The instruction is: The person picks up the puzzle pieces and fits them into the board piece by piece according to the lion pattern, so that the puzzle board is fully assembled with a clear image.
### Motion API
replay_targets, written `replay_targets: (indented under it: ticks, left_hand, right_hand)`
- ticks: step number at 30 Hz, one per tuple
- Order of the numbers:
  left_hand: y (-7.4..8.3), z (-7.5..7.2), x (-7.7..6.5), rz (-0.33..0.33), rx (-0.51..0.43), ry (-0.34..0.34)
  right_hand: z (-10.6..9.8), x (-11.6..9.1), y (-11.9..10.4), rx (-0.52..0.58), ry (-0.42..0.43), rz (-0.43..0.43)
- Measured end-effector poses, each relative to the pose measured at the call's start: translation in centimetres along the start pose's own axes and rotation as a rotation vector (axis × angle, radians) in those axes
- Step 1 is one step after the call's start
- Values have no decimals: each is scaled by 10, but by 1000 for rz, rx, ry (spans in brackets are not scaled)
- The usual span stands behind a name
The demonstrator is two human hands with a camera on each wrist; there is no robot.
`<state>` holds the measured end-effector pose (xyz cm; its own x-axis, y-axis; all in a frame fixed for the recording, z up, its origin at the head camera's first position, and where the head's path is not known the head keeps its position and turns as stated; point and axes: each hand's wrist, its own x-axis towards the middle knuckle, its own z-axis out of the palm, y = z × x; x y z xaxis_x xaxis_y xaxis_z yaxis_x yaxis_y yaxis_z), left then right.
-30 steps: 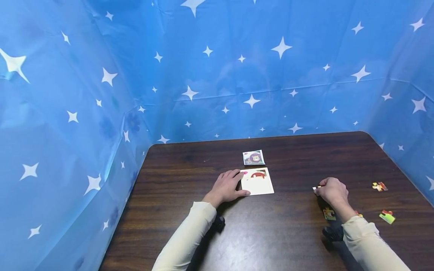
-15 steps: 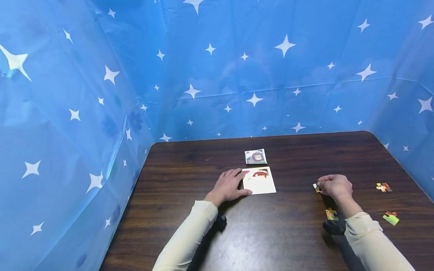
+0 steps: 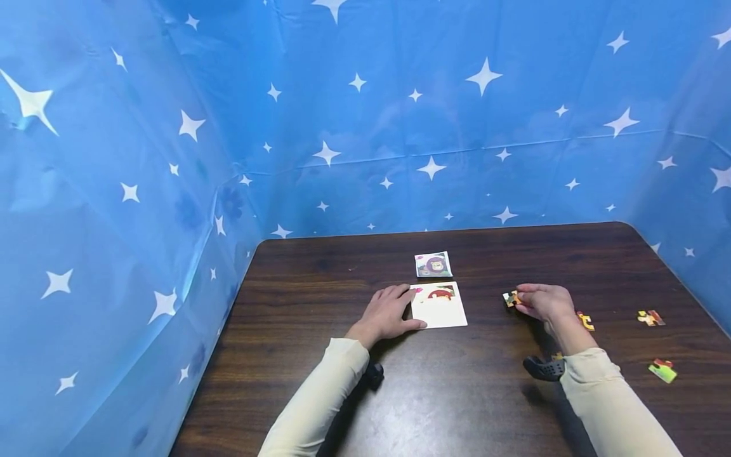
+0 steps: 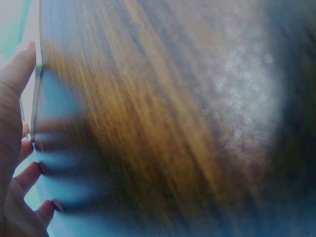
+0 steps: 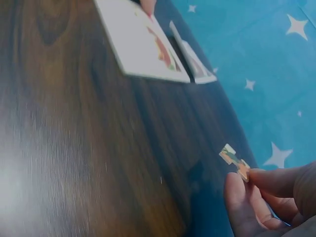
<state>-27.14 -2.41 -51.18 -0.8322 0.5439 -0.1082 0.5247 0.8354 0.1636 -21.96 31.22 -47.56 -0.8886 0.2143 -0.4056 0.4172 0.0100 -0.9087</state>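
Note:
My right hand (image 3: 549, 304) pinches a jigsaw piece (image 3: 510, 299) between thumb and fingertips, raised over the table to the right of the white puzzle board (image 3: 438, 315). In the right wrist view that jigsaw piece (image 5: 232, 159) shows green, cream and orange patches. My left hand (image 3: 387, 312) rests at the left edge of the board, fingers spread and relaxed, thumb along the near corner. Pieces with a red and pink picture fill the board's top strip; the area below is plain white. In the left wrist view, the fingers (image 4: 30, 175) touch the board's side.
Behind the board lies a small picture card (image 3: 434, 265) with a lion on it. Several loose jigsaw pieces lie at the right: an orange and yellow piece (image 3: 585, 321), a red and yellow piece (image 3: 651, 318), a green and red piece (image 3: 663, 370). A starry blue curtain (image 3: 365, 114) surrounds the dark table.
My right hand has lifted the jigsaw piece and carried it leftward and farther away, toward the board. My left hand has stayed at the board's edge.

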Motion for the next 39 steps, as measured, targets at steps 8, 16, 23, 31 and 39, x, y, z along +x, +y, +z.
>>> replay_targets:
  ticks: [8,16,23,31,39]
  left_hand:
    - [-1,2,-2,4,7,12]
    - [-2,2,-3,17,0,22]
    - [-3,2,-2,9,3,26]
    - [-4,3,-2,8,3,39]
    - [-3,2,-2,18,1,38]
  right_hand:
    - [38,6,-6,29,21,-21]
    - [80,9,-8,-13,25,-20]
    - [114,5,-10,-39,-4,-35]
    - [144,-1,-9,-101,-8,-80]
    - [157,-1,-1,-125,-14,-81]
